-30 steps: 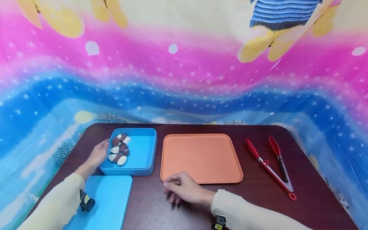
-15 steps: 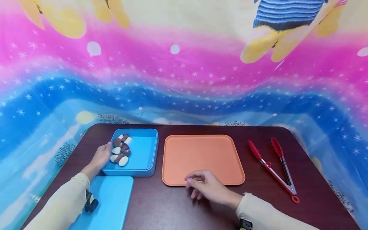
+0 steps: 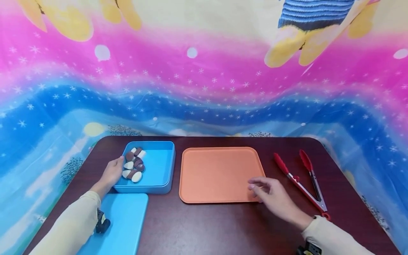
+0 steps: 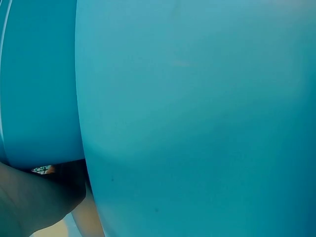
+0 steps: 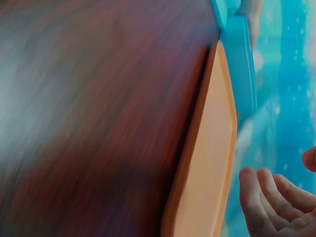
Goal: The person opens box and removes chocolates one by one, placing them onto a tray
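At the left, a light blue box [image 3: 160, 166] stands without its lid. Small smooth brown and white pieces [image 3: 135, 165], rounded like pebbles or chocolates, lie along its left side. My left hand [image 3: 111, 173] holds the box's left wall, thumb at the rim; the left wrist view shows the hand [image 4: 39, 197] only partly, beside the wall. Over the front right corner of the orange tray [image 3: 220, 175] is my right hand [image 3: 277, 198], fingers loosely bent around nothing. To its right lie red-tipped tongs [image 3: 302, 187], spread apart; the sleeve partly covers their ring end.
The blue lid [image 3: 121, 219] lies flat in front of the box, under my left forearm. All stand on a dark brown table [image 3: 197, 230] with rounded far corners. A printed cloth [image 3: 204, 88] hangs behind it.
My right hand has moved rightward, from the tray's front left corner to its front right corner, beside the tongs. The left hand stays at the box. Tray, box and tongs keep their places.
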`<state>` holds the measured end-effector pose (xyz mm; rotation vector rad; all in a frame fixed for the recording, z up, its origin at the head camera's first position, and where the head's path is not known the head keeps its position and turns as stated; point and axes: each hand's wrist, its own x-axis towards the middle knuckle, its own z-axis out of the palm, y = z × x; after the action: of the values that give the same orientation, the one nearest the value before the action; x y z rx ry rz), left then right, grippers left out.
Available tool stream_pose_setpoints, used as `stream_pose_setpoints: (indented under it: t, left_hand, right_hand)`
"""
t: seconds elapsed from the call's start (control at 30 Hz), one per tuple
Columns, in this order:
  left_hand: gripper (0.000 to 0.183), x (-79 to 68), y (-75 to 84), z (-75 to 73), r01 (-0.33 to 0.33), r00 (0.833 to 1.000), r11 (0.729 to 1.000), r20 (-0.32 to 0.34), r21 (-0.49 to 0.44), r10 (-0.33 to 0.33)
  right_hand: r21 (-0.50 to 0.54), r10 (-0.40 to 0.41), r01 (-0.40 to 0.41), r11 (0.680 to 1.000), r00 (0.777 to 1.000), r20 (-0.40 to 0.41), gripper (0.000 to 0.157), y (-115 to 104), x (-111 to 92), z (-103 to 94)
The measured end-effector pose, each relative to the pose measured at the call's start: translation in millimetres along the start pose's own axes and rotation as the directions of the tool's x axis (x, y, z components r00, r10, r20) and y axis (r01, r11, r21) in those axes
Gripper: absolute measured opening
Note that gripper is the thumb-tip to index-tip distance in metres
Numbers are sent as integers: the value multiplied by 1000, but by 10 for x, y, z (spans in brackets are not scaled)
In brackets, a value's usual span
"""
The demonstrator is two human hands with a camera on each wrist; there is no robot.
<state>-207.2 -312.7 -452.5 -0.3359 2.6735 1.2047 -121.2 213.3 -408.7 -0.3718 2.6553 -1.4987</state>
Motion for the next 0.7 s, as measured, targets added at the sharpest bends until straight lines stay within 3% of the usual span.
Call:
stream_pose_setpoints:
  t: [0.07,0.17,0.3,0.43,0.57,0.7]
  left_hand:
    - [76,1,-3,12,0,1000,1000,-1,1,0]
    - [75,0,-15,23,7,1000,1000,1,0,-7]
    - [75,6,-16,23,-8,1000,1000,-4,-4,8]
    - [75,9,1,8,-22,1000,1000,-8,-2,22]
    - [75,6,10,1,-17,1000,1000,-3,-2,17]
    - [74,6,18,0,-18,1000,1000,-2,-3,18]
  right_hand:
    - [-116,-10,1,993,997,-78,28,73,-29,-111]
    - [-286,-30,-18,958,986,-164,27,184,-65,-283]
    - [-426,-46,-64,903,969,-243,30,342,-100,-535]
    - [-535,-36,-135,834,954,-298,46,553,-130,-806]
    - [-593,117,-274,758,950,-289,80,820,-187,-1080]
    - [-625,307,-377,684,926,-222,113,1061,-252,-1311]
